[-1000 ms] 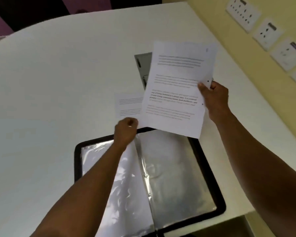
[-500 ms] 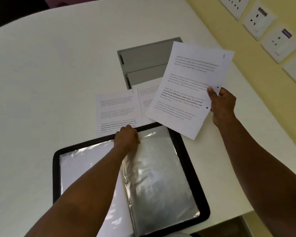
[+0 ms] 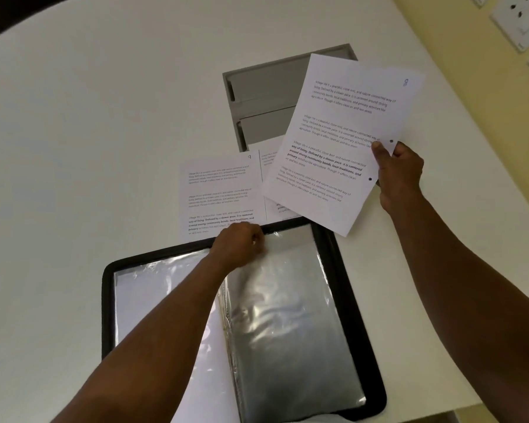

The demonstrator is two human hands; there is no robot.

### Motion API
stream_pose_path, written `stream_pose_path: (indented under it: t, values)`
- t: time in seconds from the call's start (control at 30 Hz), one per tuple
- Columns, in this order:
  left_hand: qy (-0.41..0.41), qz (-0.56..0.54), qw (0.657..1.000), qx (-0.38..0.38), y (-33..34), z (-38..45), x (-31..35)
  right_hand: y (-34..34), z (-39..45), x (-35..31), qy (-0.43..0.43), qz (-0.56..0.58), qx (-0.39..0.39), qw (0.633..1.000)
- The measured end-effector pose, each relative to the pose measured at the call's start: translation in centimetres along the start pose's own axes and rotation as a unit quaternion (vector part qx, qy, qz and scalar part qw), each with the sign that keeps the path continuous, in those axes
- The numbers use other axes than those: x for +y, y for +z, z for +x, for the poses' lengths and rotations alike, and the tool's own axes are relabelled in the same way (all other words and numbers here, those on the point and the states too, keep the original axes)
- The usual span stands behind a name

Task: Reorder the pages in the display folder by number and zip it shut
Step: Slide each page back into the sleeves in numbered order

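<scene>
— why hold that page (image 3: 336, 141) up?
— my right hand (image 3: 399, 172) pinches its punched edge so i can read the "8" in the corner. page 9 (image 3: 220, 190) lies on the surface (image 3: 104, 117), just past the folder (image 3: 107, 300).
— and your left hand (image 3: 242, 244)?
— curled at a clear sleeve's (image 3: 287, 315) top, probably to open it. the folder's flat, unzipped, sleeves shiny and wrinkled.

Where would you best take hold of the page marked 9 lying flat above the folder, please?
Take page 9 by its bare left edge, coming from the left: it lies flat on the table, its bottom edge sits by the left hand, and another page adjoins its right side.
</scene>
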State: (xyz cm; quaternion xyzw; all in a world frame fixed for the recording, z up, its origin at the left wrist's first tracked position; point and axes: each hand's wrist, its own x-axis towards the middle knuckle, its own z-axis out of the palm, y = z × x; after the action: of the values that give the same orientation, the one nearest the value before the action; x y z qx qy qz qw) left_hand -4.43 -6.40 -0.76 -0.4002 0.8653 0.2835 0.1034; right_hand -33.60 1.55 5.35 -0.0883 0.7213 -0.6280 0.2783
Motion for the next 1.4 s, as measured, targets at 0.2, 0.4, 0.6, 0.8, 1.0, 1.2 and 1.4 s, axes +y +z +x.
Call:
stream_pose_path:
  t: [0.2, 0.4, 0.6, 0.8, 1.0, 1.2, 1.4]
  values:
    - [0.012, 0.005, 1.000, -0.009, 0.2, 0.9, -0.1, 1.1, 1.0, 0.8, 0.006, -0.003, -0.005, 1.000]
    - [0.050, 0.039, 0.998, 0.021, 0.7, 0.4, -0.2, 1.8, 1.7, 1.3, 0.008, -0.002, -0.011, 1.000]
    - [0.077, 0.056, 0.995, 0.041, 0.7, 0.0, -0.4, 3.0, 1.9, 2.1, 0.005, -0.006, -0.025, 1.000]
    - [0.093, 0.093, 0.990, 0.045, 0.9, -0.7, -0.2, 4.9, 1.7, 2.4, 0.032, 0.023, -0.034, 0.999]
    - [0.018, 0.055, 0.996, 0.066, 0.8, -1.5, 0.2, 6.5, 1.5, 2.3, 0.036, 0.023, -0.045, 0.998]
    - [0.081, 0.054, 0.993, 0.062, 0.6, -1.5, 0.1, 7.2, 1.3, 2.1, 0.035, 0.041, -0.049, 0.997]
    - [0.017, -0.037, 0.998, 0.043, 0.5, -1.9, 0.1, 7.7, 1.3, 2.3, 0.051, 0.067, -0.059, 0.995]
